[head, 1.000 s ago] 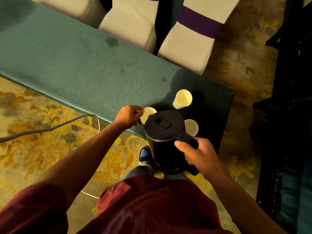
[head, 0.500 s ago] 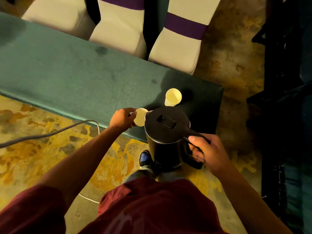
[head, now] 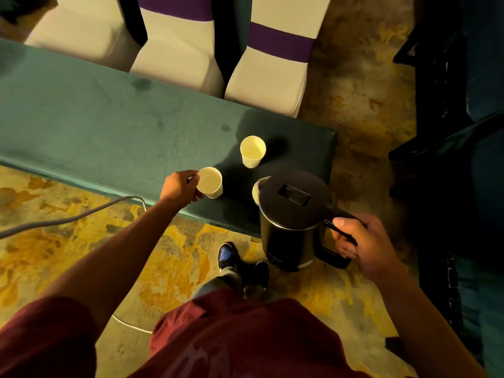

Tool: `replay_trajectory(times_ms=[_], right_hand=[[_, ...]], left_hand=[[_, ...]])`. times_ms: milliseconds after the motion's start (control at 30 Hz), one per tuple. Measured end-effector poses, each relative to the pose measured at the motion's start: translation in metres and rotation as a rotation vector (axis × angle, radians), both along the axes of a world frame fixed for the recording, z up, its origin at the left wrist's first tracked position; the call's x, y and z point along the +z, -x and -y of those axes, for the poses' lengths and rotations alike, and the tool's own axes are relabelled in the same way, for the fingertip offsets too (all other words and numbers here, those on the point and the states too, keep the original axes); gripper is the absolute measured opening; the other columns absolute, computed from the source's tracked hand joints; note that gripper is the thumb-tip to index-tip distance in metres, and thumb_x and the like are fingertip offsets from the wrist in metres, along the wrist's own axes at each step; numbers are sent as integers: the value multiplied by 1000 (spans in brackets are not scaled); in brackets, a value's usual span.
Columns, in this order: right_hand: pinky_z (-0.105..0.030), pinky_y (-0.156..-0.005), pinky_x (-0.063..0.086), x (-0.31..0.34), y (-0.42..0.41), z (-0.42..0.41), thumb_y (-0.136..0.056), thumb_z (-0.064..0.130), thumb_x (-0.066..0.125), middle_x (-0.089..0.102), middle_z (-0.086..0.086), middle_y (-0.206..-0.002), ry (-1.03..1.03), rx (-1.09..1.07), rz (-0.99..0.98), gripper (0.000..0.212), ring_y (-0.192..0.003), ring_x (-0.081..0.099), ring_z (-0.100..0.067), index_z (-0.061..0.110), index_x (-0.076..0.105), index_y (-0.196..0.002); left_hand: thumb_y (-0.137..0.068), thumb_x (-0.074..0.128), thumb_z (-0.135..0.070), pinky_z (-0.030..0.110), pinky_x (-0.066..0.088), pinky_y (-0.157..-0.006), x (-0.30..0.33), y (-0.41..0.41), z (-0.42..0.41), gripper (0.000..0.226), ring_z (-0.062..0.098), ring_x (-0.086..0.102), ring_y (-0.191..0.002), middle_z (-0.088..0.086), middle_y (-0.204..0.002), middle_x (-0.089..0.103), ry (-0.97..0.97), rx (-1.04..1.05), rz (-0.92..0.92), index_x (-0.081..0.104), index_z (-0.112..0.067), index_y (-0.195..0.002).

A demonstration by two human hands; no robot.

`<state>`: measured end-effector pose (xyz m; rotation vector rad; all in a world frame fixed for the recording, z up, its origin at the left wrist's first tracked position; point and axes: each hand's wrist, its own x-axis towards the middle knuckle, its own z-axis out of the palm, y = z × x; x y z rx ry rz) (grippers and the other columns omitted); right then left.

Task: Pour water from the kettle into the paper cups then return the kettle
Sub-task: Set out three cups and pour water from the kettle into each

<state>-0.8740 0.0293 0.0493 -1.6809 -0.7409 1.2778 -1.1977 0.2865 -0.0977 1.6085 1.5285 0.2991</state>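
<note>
Pouring: kettle (head: 291, 214) held over third cup (head: 255, 190), mostly hidden under the spout
Right hand (head: 362, 246): grip clenched round kettle handle
Left hand (head: 181, 188): grip pinching near cup (head: 209, 182) on counter (head: 95, 126)
Far cup (head: 252, 151): upright, untouched
Water levels: can't tell
Left, my read: finish the cups, return kettle

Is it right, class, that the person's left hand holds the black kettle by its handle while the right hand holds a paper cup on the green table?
No: the hands are swapped. In the head view the right hand grips the black kettle by its handle, and the left hand holds a paper cup on the green table.
</note>
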Motion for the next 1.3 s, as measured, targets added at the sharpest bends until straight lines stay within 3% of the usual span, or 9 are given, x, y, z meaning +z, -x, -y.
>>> replay_trajectory(times_ms=[167, 333, 467, 600, 667, 833, 1133, 1300], right_hand=[[-29, -46, 23, -5, -24, 10, -77, 44, 64, 30, 6, -35, -5, -131, 28, 38, -32, 27, -13, 11, 59, -57], [-25, -41, 31, -11, -41, 1, -81, 43, 62, 34, -8, -45, -56, -229, 116, 43, -41, 31, -24, 5, 55, -63], [-29, -43, 29, -21, -47, -21, -86, 40, 62, 35, 5, -39, -109, -263, 95, 45, -35, 31, -17, 2, 53, -65], [-31, -42, 25, -29, -48, -47, -87, 38, 62, 36, 7, -39, -155, -297, 81, 51, -35, 32, -14, -7, 48, -69], [-35, -43, 22, -32, -48, -59, -86, 38, 64, 36, 8, -40, -155, -322, 58, 47, -36, 31, -14, -1, 49, -65], [-27, -41, 25, -38, -45, -92, -81, 37, 67, 42, 10, -42, -165, -400, 36, 33, -35, 34, -10, 20, 56, -55], [-21, -38, 29, -54, -45, -121, -80, 46, 64, 58, 8, -49, -152, -561, -31, 35, -37, 44, -6, 26, 65, -52], [-21, -40, 32, -66, -37, -118, -73, 48, 63, 57, 8, -48, -136, -637, -99, 30, -36, 45, -7, 25, 64, -54]], left_hand=[[-101, 50, -24, 15, 45, -38, 0, -18, 8, 29, 2, 63, -41, -1, -60, 72, -2, 39, -2, 68, -15, -122], [-102, 49, -25, 15, 45, -39, 1, -26, 11, 30, 2, 65, -43, -3, -61, 72, 5, 52, -30, 66, -16, -125], [-102, 50, -25, 19, 48, -41, 2, -27, 11, 30, 3, 65, -43, -4, -59, 71, 4, 57, -50, 66, -16, -126], [-101, 51, -25, 19, 47, -40, 4, -26, 13, 30, 3, 64, -42, 1, -61, 73, 18, 69, -54, 66, -17, -126], [-101, 51, -25, 18, 46, -39, 5, -23, 12, 30, 3, 65, -42, 2, -62, 73, 14, 75, -60, 66, -18, -126], [-101, 51, -24, 16, 46, -38, 3, -22, 11, 30, 2, 64, -41, 6, -63, 74, 13, 71, -68, 66, -16, -126], [-102, 51, -23, 22, 52, -44, 6, -25, 13, 30, 5, 66, -44, 8, -66, 75, 10, 61, -47, 65, -17, -127], [-102, 51, -23, 17, 48, -42, 6, -28, 11, 29, 4, 65, -44, 9, -68, 75, 16, 59, -43, 64, -15, -127]])
